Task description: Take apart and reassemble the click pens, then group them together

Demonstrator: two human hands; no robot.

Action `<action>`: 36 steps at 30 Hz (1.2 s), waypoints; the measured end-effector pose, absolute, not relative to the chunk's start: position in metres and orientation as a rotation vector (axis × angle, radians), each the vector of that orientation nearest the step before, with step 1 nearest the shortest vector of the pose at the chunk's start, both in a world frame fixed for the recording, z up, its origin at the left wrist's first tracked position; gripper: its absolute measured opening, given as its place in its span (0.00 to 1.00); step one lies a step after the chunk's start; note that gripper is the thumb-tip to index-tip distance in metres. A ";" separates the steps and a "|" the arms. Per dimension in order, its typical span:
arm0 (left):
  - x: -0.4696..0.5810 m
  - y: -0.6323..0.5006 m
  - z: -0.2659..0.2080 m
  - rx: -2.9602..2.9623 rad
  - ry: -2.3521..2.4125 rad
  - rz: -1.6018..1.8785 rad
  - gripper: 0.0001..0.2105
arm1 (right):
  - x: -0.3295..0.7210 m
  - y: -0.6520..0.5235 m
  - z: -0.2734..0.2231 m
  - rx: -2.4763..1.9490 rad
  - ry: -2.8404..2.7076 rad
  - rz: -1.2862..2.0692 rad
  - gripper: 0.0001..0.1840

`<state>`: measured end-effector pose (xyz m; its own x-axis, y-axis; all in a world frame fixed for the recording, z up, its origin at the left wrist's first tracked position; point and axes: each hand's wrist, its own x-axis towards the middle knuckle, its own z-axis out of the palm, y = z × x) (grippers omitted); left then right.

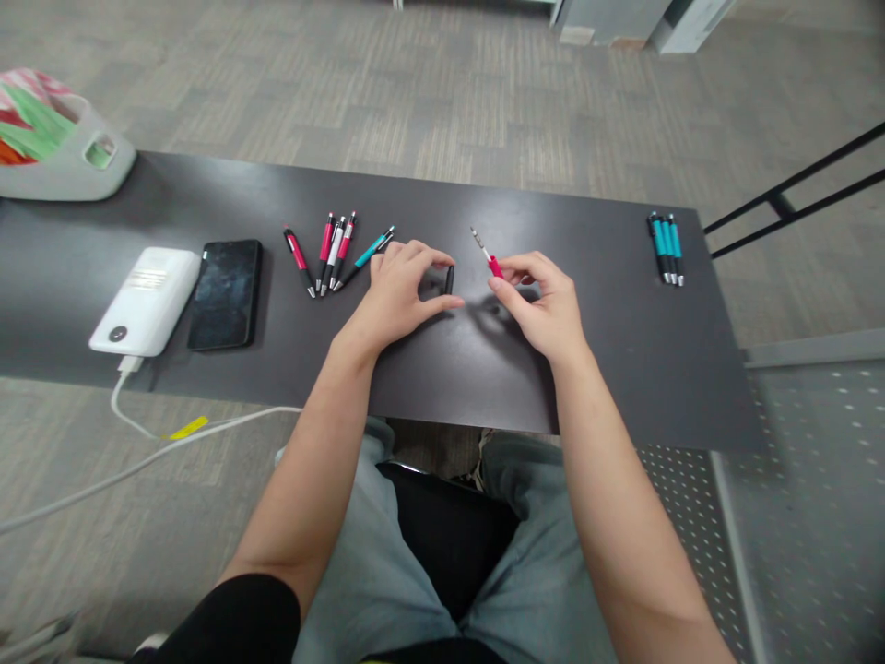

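Note:
My left hand [399, 290] rests on the black table [622, 369] and pinches a short black pen part [450, 278] between thumb and fingertips. My right hand [546, 304] holds a red pen piece [492, 262], its thin refill and spring tip pointing up and to the left. The two hands are a small gap apart. Just left of my left hand lies a loose row of pens [332, 251], several red and one teal. A tight group of teal pens [666, 248] lies near the table's far right edge.
A black phone [225, 293] and a white power bank [147, 300] lie on the table's left, a white cable [138, 443] hanging from the power bank. A grey container [65, 148] with coloured contents sits at the far left. Carpet floor lies beyond.

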<state>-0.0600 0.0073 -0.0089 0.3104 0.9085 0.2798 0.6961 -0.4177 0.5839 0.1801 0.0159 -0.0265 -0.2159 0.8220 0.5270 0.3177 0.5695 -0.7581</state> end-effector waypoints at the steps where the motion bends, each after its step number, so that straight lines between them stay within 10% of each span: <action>1: -0.060 0.008 -0.009 2.157 1.355 0.924 0.22 | 0.181 0.016 -0.026 -0.963 -1.780 0.614 0.08; 14: -0.074 0.015 -0.007 1.730 1.265 1.451 0.13 | 0.190 0.017 -0.024 -1.114 -1.884 0.555 0.11; 36: -0.057 0.011 -0.006 1.798 1.221 1.362 0.14 | 0.180 0.008 -0.012 -1.071 -1.988 0.679 0.13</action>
<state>-0.0566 0.0109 -0.0059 0.0652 0.9030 0.4248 0.3237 -0.4218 0.8469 0.1797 0.0075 -0.0118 -0.3561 0.8576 0.3712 0.4510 0.5056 -0.7355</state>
